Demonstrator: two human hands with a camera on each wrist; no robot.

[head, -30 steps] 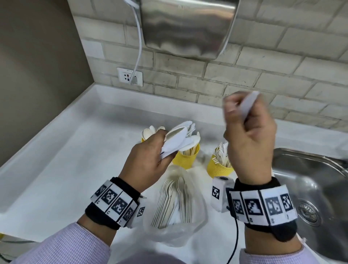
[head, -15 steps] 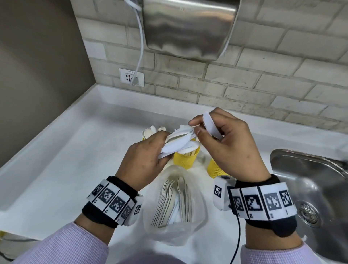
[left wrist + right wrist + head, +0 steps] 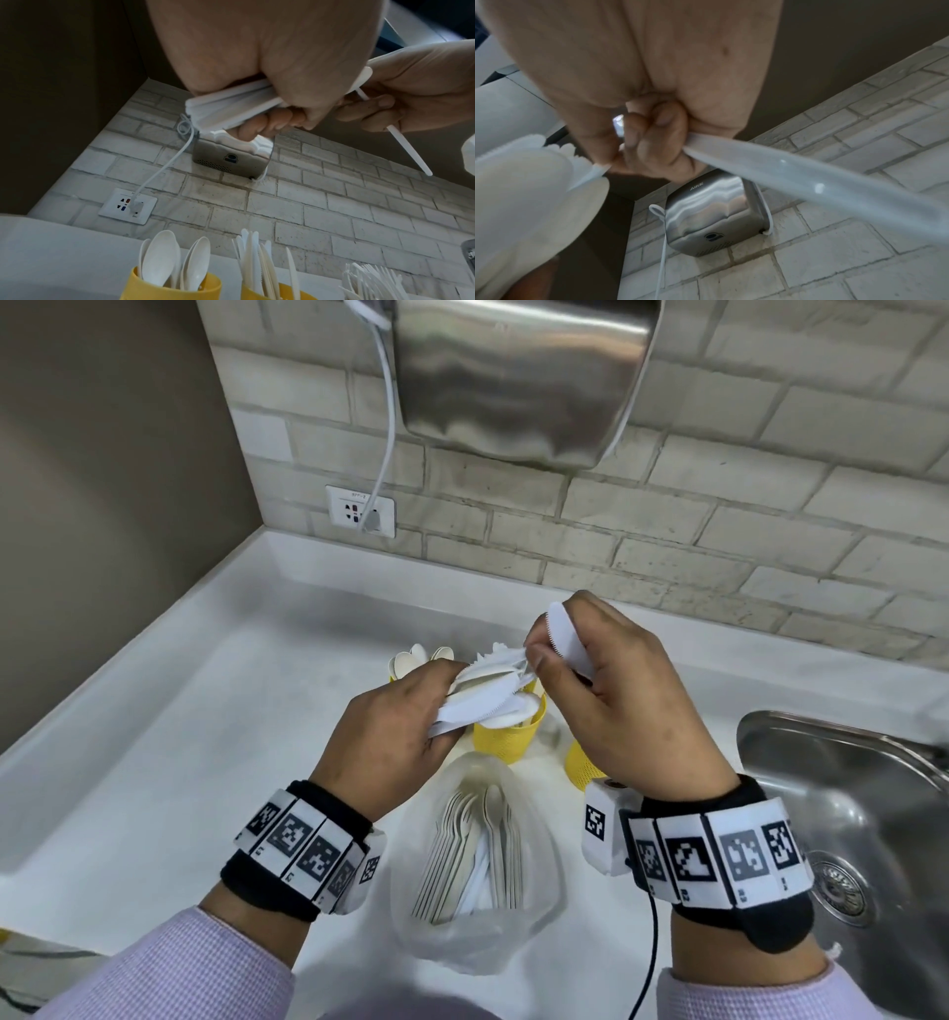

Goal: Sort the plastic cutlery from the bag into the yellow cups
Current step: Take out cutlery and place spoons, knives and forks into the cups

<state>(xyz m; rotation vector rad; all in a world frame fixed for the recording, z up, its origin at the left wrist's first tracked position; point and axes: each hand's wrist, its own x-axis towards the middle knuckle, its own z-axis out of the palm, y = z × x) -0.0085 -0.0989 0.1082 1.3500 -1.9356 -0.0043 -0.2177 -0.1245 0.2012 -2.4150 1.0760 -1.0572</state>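
Observation:
My left hand (image 3: 405,721) grips a bundle of white plastic cutlery (image 3: 488,701), seen from below as fanned handles (image 3: 231,105). My right hand (image 3: 621,695) holds a white plastic knife (image 3: 567,639) in its curled fingers, while thumb and forefinger pinch a piece at the bundle's tip. The knife (image 3: 808,182) juts out past the fingers (image 3: 652,138). Below the hands stand three yellow cups: one with spoons (image 3: 174,284), one with knives (image 3: 267,292), and one with forks (image 3: 372,284). The clear bag (image 3: 477,880) lies on the counter with several more pieces inside.
A steel sink (image 3: 847,819) is set into the counter at the right. A steel hand dryer (image 3: 524,377) hangs on the brick wall above, its cord (image 3: 387,418) running to a socket (image 3: 359,510). A brown wall borders the white counter (image 3: 205,737) on the left.
My right hand came down from a raised position with the knife and moved left to the bundle, where it now pinches a piece. The left hand stayed roughly in place.

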